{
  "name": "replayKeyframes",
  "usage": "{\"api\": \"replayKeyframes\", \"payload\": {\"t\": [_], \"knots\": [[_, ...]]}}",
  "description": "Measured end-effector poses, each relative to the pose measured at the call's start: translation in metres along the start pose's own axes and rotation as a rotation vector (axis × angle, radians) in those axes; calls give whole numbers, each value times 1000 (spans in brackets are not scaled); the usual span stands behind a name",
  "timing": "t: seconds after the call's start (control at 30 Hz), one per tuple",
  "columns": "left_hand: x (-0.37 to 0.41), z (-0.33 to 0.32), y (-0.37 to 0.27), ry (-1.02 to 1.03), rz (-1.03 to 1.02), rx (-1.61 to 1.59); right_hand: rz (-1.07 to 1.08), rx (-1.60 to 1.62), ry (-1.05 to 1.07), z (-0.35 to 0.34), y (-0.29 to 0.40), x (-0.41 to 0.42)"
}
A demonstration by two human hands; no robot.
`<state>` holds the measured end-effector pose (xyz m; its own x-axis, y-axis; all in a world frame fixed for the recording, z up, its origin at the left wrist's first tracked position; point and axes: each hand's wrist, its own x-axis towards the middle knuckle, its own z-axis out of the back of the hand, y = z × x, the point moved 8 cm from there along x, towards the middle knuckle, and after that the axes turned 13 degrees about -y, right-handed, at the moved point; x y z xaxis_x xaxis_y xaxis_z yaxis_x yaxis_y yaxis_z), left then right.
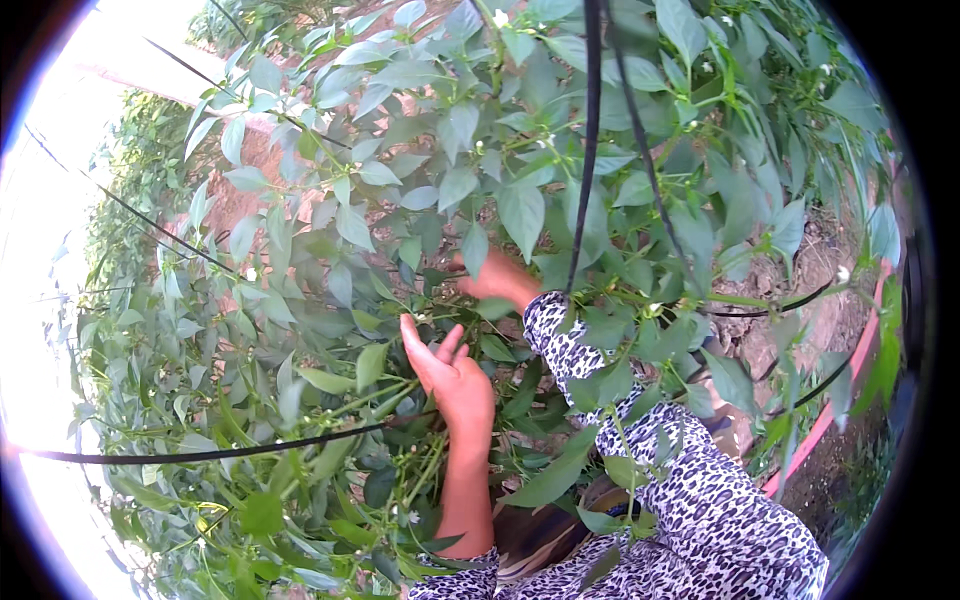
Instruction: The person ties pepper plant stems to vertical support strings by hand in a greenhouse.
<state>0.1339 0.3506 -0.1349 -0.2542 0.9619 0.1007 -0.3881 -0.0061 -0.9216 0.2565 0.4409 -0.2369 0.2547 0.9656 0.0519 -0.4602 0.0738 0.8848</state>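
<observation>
My left hand (pixel 450 375) is raised among the pepper plants (pixel 521 214), palm partly turned inward and fingers apart. I see nothing held in it, and leafy stems (pixel 375 397) lie just beside its wrist. Farther in, my right hand (pixel 495 279) reaches leftward into the foliage. A hanging leaf (pixel 475 250) covers part of it, and its fingertips are lost among the leaves, so I cannot tell whether it grips anything. Small white flowers (pixel 547 141) dot the plants. Leopard-print sleeves (pixel 675 457) cover my right arm and my left forearm near the elbow.
Black cords (pixel 589 150) hang down in front of the plants, and another cord (pixel 262 446) crosses low at the left beside my left wrist. Bare soil (pixel 802 277) shows at the right, near a pink-red strip (pixel 817 431). Strong glare washes out the left side.
</observation>
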Motion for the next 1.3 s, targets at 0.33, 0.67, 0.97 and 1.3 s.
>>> {"api": "replayKeyframes", "payload": {"t": [0.33,0.67,0.97,1.3], "knots": [[-2,11,11,-8,40,43,6,312,-126,-5,-24,12],[-4,9,4,20,-45,115,-38,34,-160,-12,-81,27],[-8,2,-7,54,-165,210,-97,60,184,-12,-25,-16],[-4,7,0,46,-65,123,-92,187,111,-23,-43,-6]]}}
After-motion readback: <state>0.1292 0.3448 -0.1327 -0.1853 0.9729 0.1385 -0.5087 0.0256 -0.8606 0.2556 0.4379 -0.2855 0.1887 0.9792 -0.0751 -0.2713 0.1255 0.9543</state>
